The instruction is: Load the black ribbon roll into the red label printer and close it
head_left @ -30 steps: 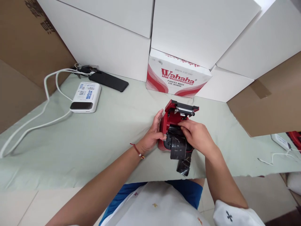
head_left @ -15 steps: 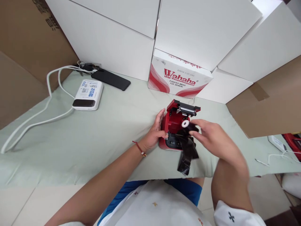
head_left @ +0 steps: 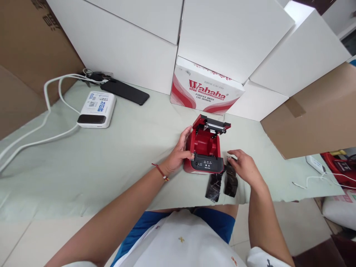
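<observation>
A small red and black label printer [head_left: 207,165] sits on the cloth with its lid [head_left: 214,125] raised, and the red compartment inside shows bare. My left hand [head_left: 182,154] is wrapped round its left side, thumb on the front edge. To the right of the printer, my right hand [head_left: 243,165] is closed at the fingertips on a roll of black strip, mostly hidden by the fingers; a bit of its pale end shows. Glossy black strip [head_left: 230,181] hangs down from there onto the cloth, and another length [head_left: 214,185] lies in front of the printer.
A Wahaha water carton [head_left: 205,89] stands behind the printer against white boxes [head_left: 228,33]. At left lie a white power bank [head_left: 97,109], a black phone [head_left: 125,91] and white cables [head_left: 47,92]. A cardboard box [head_left: 311,111] stands at right, near a white cable [head_left: 311,185].
My right hand has carried the black roll out of the printer, down to the right. My left hand keeps its hold on the printer. The view has shifted slightly.
</observation>
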Demonstrator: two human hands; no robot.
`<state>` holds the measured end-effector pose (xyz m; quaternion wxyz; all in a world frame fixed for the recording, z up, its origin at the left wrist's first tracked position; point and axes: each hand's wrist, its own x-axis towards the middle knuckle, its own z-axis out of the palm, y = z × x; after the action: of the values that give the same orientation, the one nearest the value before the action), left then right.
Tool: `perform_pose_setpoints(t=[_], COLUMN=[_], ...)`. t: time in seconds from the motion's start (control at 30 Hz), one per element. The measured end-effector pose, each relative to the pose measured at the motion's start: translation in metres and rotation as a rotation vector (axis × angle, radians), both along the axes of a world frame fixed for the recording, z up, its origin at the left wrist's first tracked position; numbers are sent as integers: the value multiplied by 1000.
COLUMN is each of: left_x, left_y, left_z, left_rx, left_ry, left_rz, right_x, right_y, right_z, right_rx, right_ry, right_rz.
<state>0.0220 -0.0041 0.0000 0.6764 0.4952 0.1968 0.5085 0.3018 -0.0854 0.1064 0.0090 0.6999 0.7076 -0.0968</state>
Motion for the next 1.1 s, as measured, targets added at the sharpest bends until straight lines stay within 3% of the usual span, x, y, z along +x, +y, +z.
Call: perform_pose_setpoints(t=[0.1,0.2,0.33,0.43,0.5,0.63,0.8,0.93,1.03,1.1], left_x=[-1,-1,0,1,1,1,-2,-7,-12,-14], left_y=[0,0,-1,-1,-1,0,-5,-18,-29,-37], left_z=[0,0,-1,-2,-2,-3,2,16,26,31], left_rx=[14,-13,-13,10,9,-4,83,358,644,848], left_ry=[-17,-31,-42,-70,-96,-100,36,312,435,466], left_rz=[-4,-7,-32,-40,-50,-49,25,289,543,632], right_x=[-21,-24,-6,-5,-17,-60,-101,-113,-116,-117], right_y=[-6,-15,-30,-30,-20,17,52,67,76,79], right_z=[-3,7,53,92,103,89,66,60,53,49], right_rx=[-120,-218,-340,-264,-176,-80,-136,-227,-272,-287], right_ry=[135,103,319,429,442,336,106,-122,-178,-182], right_rz=[109,125,286,292,247,174,192,238,266,282])
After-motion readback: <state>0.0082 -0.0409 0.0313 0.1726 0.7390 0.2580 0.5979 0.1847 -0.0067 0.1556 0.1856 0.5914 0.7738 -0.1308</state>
